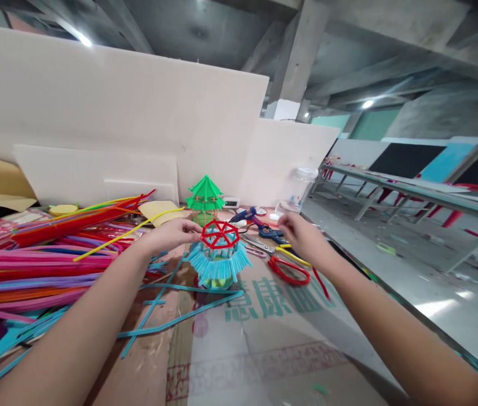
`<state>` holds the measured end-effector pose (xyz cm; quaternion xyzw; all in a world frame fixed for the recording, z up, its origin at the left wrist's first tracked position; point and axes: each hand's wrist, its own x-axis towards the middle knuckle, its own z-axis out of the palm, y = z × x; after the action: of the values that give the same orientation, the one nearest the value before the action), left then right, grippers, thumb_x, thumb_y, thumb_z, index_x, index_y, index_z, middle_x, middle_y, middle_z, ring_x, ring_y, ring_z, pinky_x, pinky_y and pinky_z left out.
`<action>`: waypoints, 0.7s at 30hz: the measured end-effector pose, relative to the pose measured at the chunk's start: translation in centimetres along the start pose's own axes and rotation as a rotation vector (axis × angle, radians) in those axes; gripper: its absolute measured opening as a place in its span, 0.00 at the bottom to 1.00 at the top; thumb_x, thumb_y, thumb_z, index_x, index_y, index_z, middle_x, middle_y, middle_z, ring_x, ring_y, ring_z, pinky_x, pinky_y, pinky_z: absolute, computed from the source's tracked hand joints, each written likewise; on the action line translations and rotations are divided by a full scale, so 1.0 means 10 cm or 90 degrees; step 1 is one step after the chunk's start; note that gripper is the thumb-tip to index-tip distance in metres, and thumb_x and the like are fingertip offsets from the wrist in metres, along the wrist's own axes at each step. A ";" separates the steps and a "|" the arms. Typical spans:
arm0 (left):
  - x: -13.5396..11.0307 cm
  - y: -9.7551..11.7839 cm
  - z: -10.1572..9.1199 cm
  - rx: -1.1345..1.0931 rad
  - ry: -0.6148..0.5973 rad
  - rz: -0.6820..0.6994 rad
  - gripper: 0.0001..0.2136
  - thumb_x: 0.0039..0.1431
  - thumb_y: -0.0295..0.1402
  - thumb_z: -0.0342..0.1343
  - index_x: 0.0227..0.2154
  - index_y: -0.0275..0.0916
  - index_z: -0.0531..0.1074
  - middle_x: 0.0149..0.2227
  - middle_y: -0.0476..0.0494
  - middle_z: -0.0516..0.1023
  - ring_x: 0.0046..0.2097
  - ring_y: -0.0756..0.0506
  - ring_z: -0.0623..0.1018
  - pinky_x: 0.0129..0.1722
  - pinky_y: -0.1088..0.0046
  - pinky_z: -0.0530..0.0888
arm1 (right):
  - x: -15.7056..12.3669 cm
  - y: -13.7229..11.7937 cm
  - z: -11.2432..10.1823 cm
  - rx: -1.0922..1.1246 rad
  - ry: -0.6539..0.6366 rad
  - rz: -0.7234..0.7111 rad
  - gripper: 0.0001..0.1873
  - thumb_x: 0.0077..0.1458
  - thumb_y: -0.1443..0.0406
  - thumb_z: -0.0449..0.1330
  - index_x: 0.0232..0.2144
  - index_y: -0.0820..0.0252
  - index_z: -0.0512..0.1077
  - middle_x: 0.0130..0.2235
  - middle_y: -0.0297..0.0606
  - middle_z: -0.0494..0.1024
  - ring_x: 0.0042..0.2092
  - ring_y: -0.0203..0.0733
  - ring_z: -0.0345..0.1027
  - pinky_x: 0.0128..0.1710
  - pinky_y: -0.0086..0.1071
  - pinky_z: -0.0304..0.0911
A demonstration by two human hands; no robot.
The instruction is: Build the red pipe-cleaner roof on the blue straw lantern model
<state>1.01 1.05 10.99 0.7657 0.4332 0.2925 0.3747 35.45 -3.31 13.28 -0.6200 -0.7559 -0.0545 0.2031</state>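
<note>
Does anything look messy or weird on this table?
A little: loose blue strips lie crossed near the blue tower, outside the colourful bundles, and a tiny green scrap sits alone on the cardboard. Nothing looks spilled or broken.

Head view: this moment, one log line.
left hand: beside blue-skirted, red-topped stick tower, contact unclear | right hand: near red oval handle, grip unclear | behind tower: green tiered-roof model

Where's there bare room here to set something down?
On the flat printed cardboard sheet, in front of the blue-skirted model with the red spoked top, the red looped handle and loose blue stems; a small green scrap lies nearby. It's crowded on the left, under multicoloured fuzzy stems, and behind the handle, around the yellow-handled scissors.
</note>
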 end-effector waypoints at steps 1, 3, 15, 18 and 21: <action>0.00 -0.01 0.00 -0.002 -0.001 -0.001 0.20 0.45 0.50 0.65 0.36 0.41 0.82 0.37 0.45 0.83 0.41 0.39 0.79 0.42 0.66 0.74 | 0.02 -0.02 -0.11 0.032 0.044 -0.012 0.15 0.64 0.64 0.48 0.48 0.62 0.69 0.36 0.42 0.78 0.35 0.41 0.70 0.35 0.31 0.59; 0.00 -0.01 0.01 -0.008 -0.004 -0.001 0.21 0.45 0.50 0.65 0.36 0.40 0.82 0.37 0.45 0.83 0.41 0.39 0.79 0.44 0.65 0.74 | 0.04 -0.13 -0.27 0.139 0.148 -0.069 0.15 0.63 0.64 0.50 0.48 0.60 0.73 0.34 0.39 0.79 0.34 0.40 0.71 0.34 0.31 0.61; -0.09 0.22 -0.10 -0.067 0.171 0.017 0.33 0.55 0.60 0.52 0.50 0.36 0.75 0.46 0.36 0.81 0.45 0.39 0.79 0.46 0.63 0.75 | -0.02 -0.85 -0.28 0.336 0.180 -0.247 0.11 0.62 0.65 0.56 0.41 0.59 0.79 0.38 0.38 0.83 0.34 0.37 0.74 0.32 0.28 0.64; -0.17 0.43 -0.09 -0.086 0.249 0.065 0.33 0.61 0.58 0.47 0.58 0.36 0.68 0.45 0.36 0.81 0.38 0.43 0.79 0.37 0.68 0.75 | -0.06 -0.83 -0.29 0.341 0.194 -0.256 0.11 0.62 0.66 0.57 0.40 0.58 0.79 0.36 0.37 0.83 0.32 0.35 0.73 0.30 0.27 0.62; -0.26 0.62 -0.03 0.050 0.273 0.111 0.23 0.61 0.49 0.54 0.50 0.38 0.76 0.39 0.42 0.82 0.36 0.45 0.78 0.35 0.71 0.72 | -0.09 -0.80 -0.31 0.360 0.200 -0.260 0.10 0.61 0.67 0.58 0.39 0.58 0.80 0.34 0.36 0.83 0.29 0.34 0.71 0.27 0.26 0.59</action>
<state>2.36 -3.26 15.96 0.7347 0.4458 0.4628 0.2176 28.61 -6.95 17.14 -0.3603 -0.8085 0.0228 0.4648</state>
